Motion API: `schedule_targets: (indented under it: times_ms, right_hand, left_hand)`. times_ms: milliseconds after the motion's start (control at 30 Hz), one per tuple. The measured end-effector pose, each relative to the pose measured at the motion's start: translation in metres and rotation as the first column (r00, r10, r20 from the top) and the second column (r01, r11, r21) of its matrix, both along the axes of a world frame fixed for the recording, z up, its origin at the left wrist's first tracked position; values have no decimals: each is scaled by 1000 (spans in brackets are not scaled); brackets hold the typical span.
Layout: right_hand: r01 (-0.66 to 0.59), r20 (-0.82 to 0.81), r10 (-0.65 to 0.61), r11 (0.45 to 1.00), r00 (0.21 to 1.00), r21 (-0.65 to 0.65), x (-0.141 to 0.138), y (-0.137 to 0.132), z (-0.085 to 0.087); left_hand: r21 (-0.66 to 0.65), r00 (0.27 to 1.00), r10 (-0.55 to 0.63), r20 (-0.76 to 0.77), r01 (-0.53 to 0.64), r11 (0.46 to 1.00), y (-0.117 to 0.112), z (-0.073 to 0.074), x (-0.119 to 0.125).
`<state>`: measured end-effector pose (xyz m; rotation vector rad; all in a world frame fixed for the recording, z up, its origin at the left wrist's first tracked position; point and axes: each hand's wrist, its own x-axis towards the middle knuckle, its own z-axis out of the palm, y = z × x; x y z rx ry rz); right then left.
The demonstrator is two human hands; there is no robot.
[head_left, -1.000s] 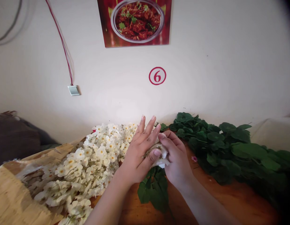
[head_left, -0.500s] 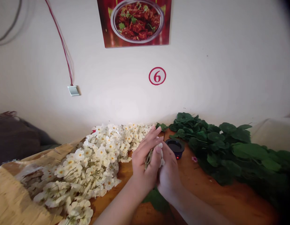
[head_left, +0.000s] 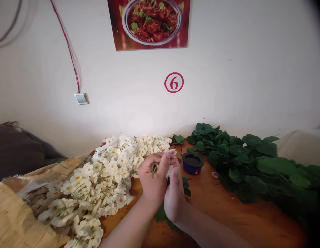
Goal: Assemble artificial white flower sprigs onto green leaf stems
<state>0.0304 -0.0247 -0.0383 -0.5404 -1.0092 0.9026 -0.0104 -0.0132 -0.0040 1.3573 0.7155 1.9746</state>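
Note:
My left hand [head_left: 152,179] is curled round a small bunch of thin green stems [head_left: 154,168], whose ends stick out by the thumb. White artificial flowers [head_left: 170,171] show between my palms, mostly hidden. My right hand [head_left: 175,196] presses against the flowers and my left hand from the right, its fingers largely out of sight. Below and behind the hands, green artificial leaves [head_left: 161,214] lie on the wooden table [head_left: 217,220].
A big heap of white artificial flowers [head_left: 113,168] spreads on the left beside brown paper [head_left: 15,213]. Green leaves [head_left: 237,155] are piled on the right. A small blue pot [head_left: 192,168] with a red light stands beyond my hands, near a pink flower [head_left: 215,174].
Both hands have shifted slightly down and left. My left fingers, stretched out before, are now curled round the stems. More of the blue pot shows.

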Motion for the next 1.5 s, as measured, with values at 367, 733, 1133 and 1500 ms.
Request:
schedule_targets:
  times_ms: [367, 733, 1133, 1500]
  right_hand:
    - [-251, -73, 245, 962, 967, -104, -1, 14, 3]
    - [-132, 77, 135, 990, 988, -52, 6, 3, 17]
    - [-47, -75, 44, 998, 996, -34, 8, 7, 15]
    - [-123, -86, 112, 985, 990, -125, 5, 25, -5]
  left_hand:
    - [-14, 991, -137, 7, 137, 991, -7, 7, 0]
    - [-103, 994, -64, -87, 55, 993, -10, 11, 0]
    - [-81, 974, -163, -160, 151, 985, -7, 6, 3]
    - [189, 940, -147, -307, 211, 959, 22, -7, -8]
